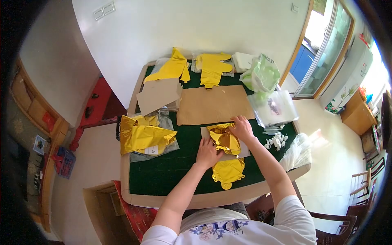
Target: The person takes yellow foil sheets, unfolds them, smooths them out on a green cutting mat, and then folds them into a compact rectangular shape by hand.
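Observation:
A shiny gold foil balloon (227, 143), deflated and partly folded, lies over a piece of grey cardboard (246, 151) near the table's front edge. Its flat lower end, with small tabs, hangs past the cardboard toward me. My left hand (209, 155) grips the foil's left side, thumb toward the middle. At the upper right, my right hand (242, 129) has its fingers closed on the foil edge. Some fingertips are hard to make out against the creases.
Gold foil balloons (149, 136) in clear bags lie left, below stacked grey cardboard sheets (159, 96). A brown cardboard sheet (214, 104) lies ahead. Clear plastic bags (275, 108), white small parts (277, 141) and a greenish bag (261, 75) sit right. More foil (211, 67) lies at the back.

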`<state>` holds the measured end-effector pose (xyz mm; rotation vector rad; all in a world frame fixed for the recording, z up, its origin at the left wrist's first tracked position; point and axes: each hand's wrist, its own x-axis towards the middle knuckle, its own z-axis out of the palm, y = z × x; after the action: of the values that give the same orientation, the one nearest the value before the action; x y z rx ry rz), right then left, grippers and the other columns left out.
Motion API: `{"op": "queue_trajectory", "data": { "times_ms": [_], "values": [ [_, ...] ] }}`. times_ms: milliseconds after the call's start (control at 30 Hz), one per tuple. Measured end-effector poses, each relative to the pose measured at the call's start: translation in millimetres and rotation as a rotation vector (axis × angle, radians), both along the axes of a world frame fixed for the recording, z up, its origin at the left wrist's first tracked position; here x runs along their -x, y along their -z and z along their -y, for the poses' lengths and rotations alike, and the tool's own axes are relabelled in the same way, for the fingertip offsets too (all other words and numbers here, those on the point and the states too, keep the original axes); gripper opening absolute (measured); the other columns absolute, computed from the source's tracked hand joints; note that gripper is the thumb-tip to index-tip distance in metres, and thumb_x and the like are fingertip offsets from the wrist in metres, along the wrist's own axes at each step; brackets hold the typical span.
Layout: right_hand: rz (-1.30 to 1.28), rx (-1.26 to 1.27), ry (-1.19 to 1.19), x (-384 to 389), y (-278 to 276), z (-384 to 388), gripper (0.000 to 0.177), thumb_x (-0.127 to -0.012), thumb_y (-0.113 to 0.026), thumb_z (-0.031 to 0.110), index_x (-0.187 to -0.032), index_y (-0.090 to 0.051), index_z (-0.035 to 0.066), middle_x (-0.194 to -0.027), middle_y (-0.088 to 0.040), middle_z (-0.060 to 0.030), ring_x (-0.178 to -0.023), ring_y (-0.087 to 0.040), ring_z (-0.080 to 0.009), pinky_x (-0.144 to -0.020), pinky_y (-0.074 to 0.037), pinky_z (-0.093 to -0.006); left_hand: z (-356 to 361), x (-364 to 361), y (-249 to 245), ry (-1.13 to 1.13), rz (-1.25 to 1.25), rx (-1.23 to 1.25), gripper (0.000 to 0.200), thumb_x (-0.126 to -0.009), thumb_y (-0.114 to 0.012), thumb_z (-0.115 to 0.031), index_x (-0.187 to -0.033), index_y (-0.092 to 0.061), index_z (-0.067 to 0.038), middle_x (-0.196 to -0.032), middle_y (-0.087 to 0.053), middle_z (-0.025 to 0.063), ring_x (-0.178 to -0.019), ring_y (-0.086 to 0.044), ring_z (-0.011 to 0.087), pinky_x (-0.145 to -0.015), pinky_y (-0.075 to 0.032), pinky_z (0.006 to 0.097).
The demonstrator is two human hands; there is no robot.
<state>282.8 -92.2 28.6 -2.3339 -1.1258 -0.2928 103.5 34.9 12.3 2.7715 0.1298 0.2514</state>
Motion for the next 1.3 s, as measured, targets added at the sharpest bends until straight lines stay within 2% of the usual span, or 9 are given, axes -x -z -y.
{"op": "queue_trajectory", "data": {
  "times_ms": [367, 667, 767, 867, 900, 1067, 1167, 1267, 1300],
  "values": [
    [0.169, 0.018, 0.076, 0.2, 17.8, -3.9, 0.026, -0.075, -0.061, 0.011, -0.101, -0.058, 0.009, -0.094, -0.057, -0.0112, -0.095, -0.057, -0.0304, -0.080, -0.048, -0.0404, 0.7, 0.9, -3.7, -0.004, -0.017, 0.013, 0.057, -0.088, -0.059, -0.039, -0.135, -0.045, -0.010, -0.137, -0.044, 0.0169, -0.133, -0.035, 0.0326, -0.114, -0.019, 0.0514],
    [0.216, 0.087, -0.060, 0.7, 9.6, 9.7, 0.010, -0.078, -0.057, 0.009, -0.087, -0.062, 0.008, -0.088, -0.056, -0.0078, -0.090, -0.057, -0.0271, -0.079, -0.048, -0.0394, 1.0, 0.2, 1.1, 0.004, 0.010, 0.002, 0.056, -0.088, -0.059, -0.040, -0.133, -0.048, -0.010, -0.136, -0.044, 0.0176, -0.132, -0.036, 0.0338, -0.113, -0.019, 0.0518],
    [0.143, 0.045, -0.093, 5.0, 2.8, 13.8, 0.017, -0.078, -0.058, 0.005, -0.094, -0.064, 0.005, -0.096, -0.060, -0.0094, -0.095, -0.059, -0.0295, -0.084, -0.047, -0.0390, 1.2, -0.3, 1.6, -0.014, 0.004, -0.024, 0.055, -0.088, -0.059, -0.040, -0.132, -0.047, -0.009, -0.136, -0.045, 0.0171, -0.132, -0.037, 0.0333, -0.113, -0.019, 0.0520],
    [0.070, -0.112, -0.129, 12.3, -0.8, 8.7, 0.025, -0.081, -0.056, 0.006, -0.105, -0.065, 0.005, -0.111, -0.061, -0.0131, -0.106, -0.057, -0.0315, -0.093, -0.045, -0.0389, 1.6, -0.2, 3.4, -0.008, 0.054, 0.014, 0.055, -0.088, -0.058, -0.040, -0.132, -0.047, -0.008, -0.134, -0.046, 0.0161, -0.131, -0.037, 0.0325, -0.113, -0.020, 0.0520],
    [0.014, -0.028, -0.140, 14.5, -2.7, 8.7, 0.030, -0.085, -0.054, 0.008, -0.114, -0.063, 0.004, -0.122, -0.059, -0.0147, -0.114, -0.054, -0.0325, -0.099, -0.042, -0.0395, 2.0, 0.4, 4.6, -0.001, 0.079, 0.012, 0.055, -0.087, -0.059, -0.039, -0.131, -0.048, -0.008, -0.132, -0.048, 0.0171, -0.129, -0.039, 0.0335, -0.112, -0.022, 0.0518],
    [0.019, 0.019, -0.202, 22.4, 7.2, 19.1, 0.032, -0.087, -0.055, 0.012, -0.116, -0.061, 0.001, -0.126, -0.057, -0.0160, -0.122, -0.050, -0.0320, -0.105, -0.038, -0.0413, 0.7, -1.8, 12.8, -0.007, 0.159, 0.013, 0.056, -0.082, -0.063, -0.037, -0.129, -0.050, -0.008, -0.128, -0.050, 0.0181, -0.124, -0.043, 0.0354, -0.110, -0.025, 0.0515],
    [0.016, -0.042, -0.221, 27.1, 16.9, 26.4, 0.032, -0.086, -0.056, 0.013, -0.116, -0.061, 0.001, -0.126, -0.057, -0.0160, -0.122, -0.050, -0.0322, -0.105, -0.038, -0.0409, 1.0, -0.2, 7.2, -0.003, 0.178, 0.034, 0.045, -0.084, -0.063, -0.031, -0.122, -0.054, -0.007, -0.127, -0.051, 0.0165, -0.123, -0.045, 0.0324, -0.109, -0.026, 0.0532],
    [0.016, -0.067, -0.215, 26.7, 18.3, 25.1, 0.033, -0.086, -0.056, 0.013, -0.117, -0.061, 0.001, -0.127, -0.057, -0.0161, -0.122, -0.049, -0.0319, -0.105, -0.037, -0.0404, -16.6, -5.3, 12.3, 0.034, 0.229, 0.210, 0.025, -0.079, -0.063, -0.016, -0.102, -0.062, -0.006, -0.107, -0.060, 0.0148, -0.106, -0.055, 0.0321, -0.098, -0.040, 0.0476],
    [0.026, -0.061, -0.213, 26.2, 19.0, 24.7, 0.033, -0.086, -0.056, 0.013, -0.117, -0.061, 0.000, -0.127, -0.057, -0.0161, -0.122, -0.049, -0.0318, -0.105, -0.037, -0.0405, -27.9, -4.8, 16.3, -0.060, 0.270, 0.343, 0.018, -0.078, -0.060, -0.010, -0.094, -0.062, -0.005, -0.097, -0.060, 0.0134, -0.098, -0.057, 0.0322, -0.090, -0.044, 0.0443]
  ]
}}
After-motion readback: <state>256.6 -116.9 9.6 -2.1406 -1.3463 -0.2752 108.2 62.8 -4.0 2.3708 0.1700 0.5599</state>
